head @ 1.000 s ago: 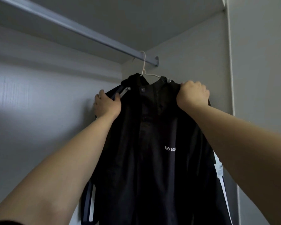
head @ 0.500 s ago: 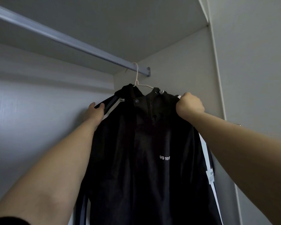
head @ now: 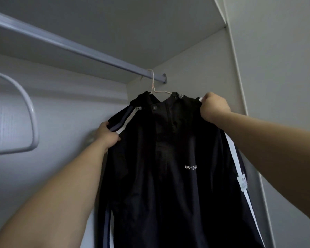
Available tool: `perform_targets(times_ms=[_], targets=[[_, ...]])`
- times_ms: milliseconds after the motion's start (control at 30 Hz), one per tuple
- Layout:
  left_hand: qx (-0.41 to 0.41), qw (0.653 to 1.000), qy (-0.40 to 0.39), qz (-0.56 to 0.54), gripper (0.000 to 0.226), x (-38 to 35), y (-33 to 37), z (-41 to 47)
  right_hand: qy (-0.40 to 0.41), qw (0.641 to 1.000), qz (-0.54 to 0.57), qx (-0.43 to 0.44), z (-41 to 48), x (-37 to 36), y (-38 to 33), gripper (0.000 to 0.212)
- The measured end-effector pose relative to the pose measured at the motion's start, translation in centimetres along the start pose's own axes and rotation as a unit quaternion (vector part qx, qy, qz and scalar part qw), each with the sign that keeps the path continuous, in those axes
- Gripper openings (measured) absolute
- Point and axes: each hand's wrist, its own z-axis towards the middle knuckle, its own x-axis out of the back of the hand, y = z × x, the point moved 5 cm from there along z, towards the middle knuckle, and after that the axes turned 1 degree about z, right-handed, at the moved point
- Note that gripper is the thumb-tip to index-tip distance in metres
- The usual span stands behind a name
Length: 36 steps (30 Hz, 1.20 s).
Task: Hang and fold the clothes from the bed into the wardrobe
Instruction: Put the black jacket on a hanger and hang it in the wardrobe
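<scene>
A black jacket [head: 168,176] with white and grey sleeve stripes hangs on a thin pale hanger [head: 153,86]. The hanger's hook sits over the grey wardrobe rail [head: 89,51], close to its right end. My left hand [head: 106,135] grips the jacket's left shoulder by the striped sleeve. My right hand [head: 214,108] grips the right shoulder near the collar, fingers curled into the fabric. Small white lettering shows on the jacket's chest.
The wardrobe's right side wall [head: 204,68] stands just behind the jacket. A curved white bar [head: 31,111] sticks out at the left. The rail runs bare from the hanger toward the upper left. A white tag [head: 242,182] hangs on the right sleeve.
My left hand has slid down and outward along the left shoulder to the striped sleeve. The view has pulled back and shifted, bringing the curved white bar into sight.
</scene>
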Motion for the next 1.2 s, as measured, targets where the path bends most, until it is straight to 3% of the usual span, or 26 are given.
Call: perform_targets(times_ms=[233,400,700,900,1200], targets=[[-0.007,1.000,0.018,-0.007,0.052,0.9,1.7,-1.0,0.019,0.999,-0.029,-0.027,0.5,-0.1,-0.5,0.037],[-0.007,0.999,0.037,-0.033,0.066,0.3,1.9,-0.9,0.015,1.000,-0.016,-0.021,1.6,-0.5,-0.8,0.034],[-0.017,0.996,0.069,-0.055,0.050,-0.1,2.6,-1.9,0.000,0.990,-0.061,0.123,2.9,-2.2,-7.3,0.033],[-0.024,0.991,0.107,-0.078,0.043,-0.3,3.3,-2.9,0.017,0.982,-0.087,0.166,2.0,-2.9,-8.5,0.028],[-0.065,0.992,0.097,0.052,0.035,0.3,4.2,-3.5,0.021,0.953,-0.119,0.277,2.1,-2.1,-8.0,0.020]])
